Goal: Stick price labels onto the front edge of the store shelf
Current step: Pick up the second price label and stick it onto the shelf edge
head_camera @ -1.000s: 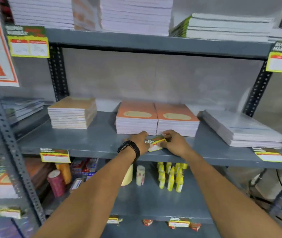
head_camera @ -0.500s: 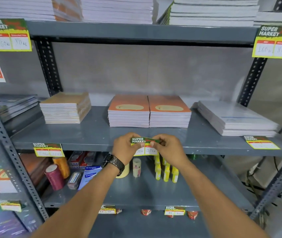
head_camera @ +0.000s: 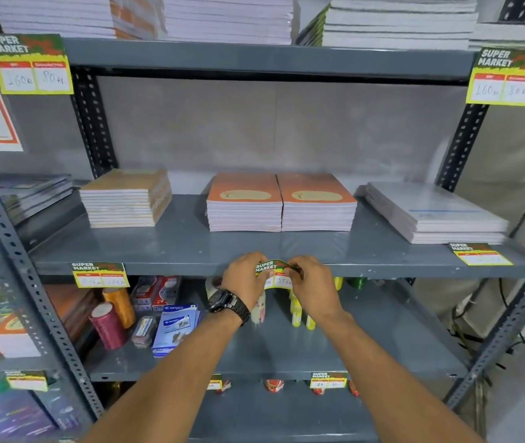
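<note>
A green, red and yellow "Super Market" price label (head_camera: 276, 274) is held against the front edge of the grey middle shelf (head_camera: 171, 269), below two orange notebook stacks (head_camera: 280, 204). My left hand (head_camera: 244, 278), with a black watch on its wrist, pinches the label's left end. My right hand (head_camera: 313, 281) pinches the right end. The label bows outward between them. Its lower white part shows a handwritten price.
Other labels hang on the same shelf edge at left (head_camera: 99, 274) and lie at right (head_camera: 478, 254). Larger labels (head_camera: 32, 63) hang from the top shelf. Thread spools (head_camera: 109, 324), boxes and yellow bottles (head_camera: 299, 311) fill the lower shelf. Perforated uprights (head_camera: 14, 260) frame the rack.
My hands lifted the label off the shelf top and brought it down onto the shelf's front edge. Since half a second ago they hold it there, pressing its ends.
</note>
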Available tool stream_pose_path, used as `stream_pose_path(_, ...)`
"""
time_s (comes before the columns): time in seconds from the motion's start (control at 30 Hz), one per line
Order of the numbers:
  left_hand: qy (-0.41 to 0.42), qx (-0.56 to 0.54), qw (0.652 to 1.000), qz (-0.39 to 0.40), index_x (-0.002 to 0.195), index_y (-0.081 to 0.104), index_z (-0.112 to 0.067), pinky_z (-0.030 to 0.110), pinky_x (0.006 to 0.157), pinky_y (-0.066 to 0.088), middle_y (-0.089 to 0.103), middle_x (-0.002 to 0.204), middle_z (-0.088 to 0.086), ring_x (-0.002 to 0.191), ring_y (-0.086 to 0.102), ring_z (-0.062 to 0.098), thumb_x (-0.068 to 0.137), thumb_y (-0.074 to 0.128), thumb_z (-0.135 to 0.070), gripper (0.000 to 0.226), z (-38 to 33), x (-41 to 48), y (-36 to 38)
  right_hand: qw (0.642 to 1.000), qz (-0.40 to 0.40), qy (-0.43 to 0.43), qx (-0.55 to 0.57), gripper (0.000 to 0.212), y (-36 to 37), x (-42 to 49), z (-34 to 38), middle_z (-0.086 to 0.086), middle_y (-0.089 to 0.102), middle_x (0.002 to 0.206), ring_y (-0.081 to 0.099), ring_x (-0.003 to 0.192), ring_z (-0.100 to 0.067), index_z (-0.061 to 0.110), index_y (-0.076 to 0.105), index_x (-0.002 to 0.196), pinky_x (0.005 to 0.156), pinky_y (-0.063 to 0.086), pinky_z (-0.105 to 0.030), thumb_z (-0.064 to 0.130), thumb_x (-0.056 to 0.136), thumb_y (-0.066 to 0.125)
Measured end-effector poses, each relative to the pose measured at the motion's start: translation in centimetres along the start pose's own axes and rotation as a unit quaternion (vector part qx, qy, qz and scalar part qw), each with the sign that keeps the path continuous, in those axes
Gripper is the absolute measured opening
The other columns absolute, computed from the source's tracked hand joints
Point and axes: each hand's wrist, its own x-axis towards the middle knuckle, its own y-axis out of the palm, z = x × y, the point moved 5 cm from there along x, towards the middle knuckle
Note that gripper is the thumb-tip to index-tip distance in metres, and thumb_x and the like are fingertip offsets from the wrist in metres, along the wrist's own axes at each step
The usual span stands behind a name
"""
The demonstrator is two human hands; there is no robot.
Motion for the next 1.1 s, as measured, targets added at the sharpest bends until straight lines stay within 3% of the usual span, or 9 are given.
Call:
stream_pose_path(0.2,0.037,0.081,0.996,0.003,0.093,0.058,-0.024,0.032,0.061,0.044,0.063,0.095,-0.001,0.086,0.061,0.024,0.086,0.063,-0.039,0.017,-0.3,0.2,-0.4,0.999,-0.017,0.0,-0.033,0.005,0.3,0.2,0.0,-0.005,0.062,0.089,0.06,0.079,-0.024,0.011,0.065,0.089,0.073,0.052,-0.043,0.012,0.088,0.06)
stream_pose_path(0.43,0.053,0.152,0.987,0.023,0.099,0.062,-0.026,0.037,0.077,0.043,0.062,0.101,-0.002,0.096,0.053,0.026,0.082,0.067,-0.042,0.023,0.7,1.3,-2.1,0.987,-0.054,-0.022,-0.147,0.011,-0.3,0.5,0.2,-0.002,0.061,0.093,0.054,0.088,-0.025,0.017,0.062,0.092,0.076,0.047,-0.04,0.024,0.085,0.066)
stream_pose_path(0.53,0.053,0.145,0.987,0.037,0.097,0.064,-0.026,0.036,0.077,0.045,0.064,0.101,-0.001,0.097,0.054,0.026,0.081,0.069,-0.038,0.02,0.7,1.6,-2.3,0.971,-0.097,-0.089,-0.201,0.024,0.7,-1.1,1.5,-0.004,0.062,0.098,0.054,0.087,-0.029,0.017,0.063,0.099,0.075,0.04,-0.038,0.008,0.077,0.067)
stream_pose_path(0.67,0.067,0.147,0.985,0.053,0.1,0.066,-0.027,0.037,0.078,0.049,0.065,0.102,-0.002,0.101,0.054,0.026,0.084,0.067,-0.033,0.018,1.1,1.8,-2.5,0.95,-0.035,-0.255,-0.174,0.033,4.2,-4.3,3.8,-0.01,0.063,0.105,0.056,0.098,-0.029,0.009,0.059,0.112,0.086,0.041,-0.034,0.007,0.079,0.054)
stream_pose_path(0.73,0.079,0.147,0.984,0.061,0.099,0.066,-0.029,0.037,0.078,0.05,0.066,0.101,-0.004,0.1,0.056,0.025,0.085,0.064,-0.028,0.014,1.4,2.0,-2.7,0.945,0.027,-0.261,-0.196,0.052,5.8,-4.7,3.3,-0.014,0.054,0.135,0.047,0.127,-0.029,0.005,0.047,0.133,0.108,0.036,-0.041,0.01,0.082,0.047)
stream_pose_path(0.8,0.09,0.149,0.982,0.069,0.097,0.066,-0.03,0.037,0.076,0.051,0.066,0.1,-0.004,0.098,0.057,0.026,0.085,0.063,-0.023,0.014,1.6,2.3,-2.8,0.931,0.071,-0.244,-0.263,0.066,6.8,-4.5,2.5,-0.014,0.029,0.156,0.022,0.146,-0.028,0.004,0.024,0.148,0.119,0.019,-0.045,0.016,0.084,0.037)
stream_pose_path(0.87,0.094,0.152,0.981,0.076,0.096,0.066,-0.03,0.037,0.076,0.051,0.065,0.099,-0.005,0.099,0.058,0.025,0.085,0.063,-0.024,0.014,1.6,2.4,-2.9,0.91,0.102,-0.232,-0.328,0.072,7.4,-4.2,1.7,-0.014,0.011,0.161,0.007,0.149,-0.028,0.005,0.008,0.152,0.12,0.011,-0.048,0.019,0.083,0.025)
stream_pose_path(0.97,0.096,0.151,0.981,0.079,0.096,0.064,-0.029,0.038,0.076,0.051,0.064,0.1,-0.005,0.1,0.056,0.025,0.085,0.064,-0.028,0.011,1.6,2.4,-2.8,0.885,0.103,-0.235,-0.388,0.072,7.5,-3.9,0.2,-0.011,0.002,0.161,0.002,0.149,-0.028,0.006,0.0,0.152,0.12,0.009,-0.051,0.015,0.083,0.017)
stream_pose_path(1.1,0.1,0.155,0.979,0.09,0.097,0.062,-0.027,0.037,0.074,0.05,0.061,0.101,-0.004,0.099,0.052,0.023,0.085,0.065,-0.036,0.016,1.7,2.3,-2.5,0.865,0.093,-0.244,-0.428,0.075,6.2,-4.1,-2.4,-0.011,0.0,0.162,0.005,0.149,-0.028,0.006,0.0,0.152,0.118,0.007,-0.051,0.011,0.085,0.033)
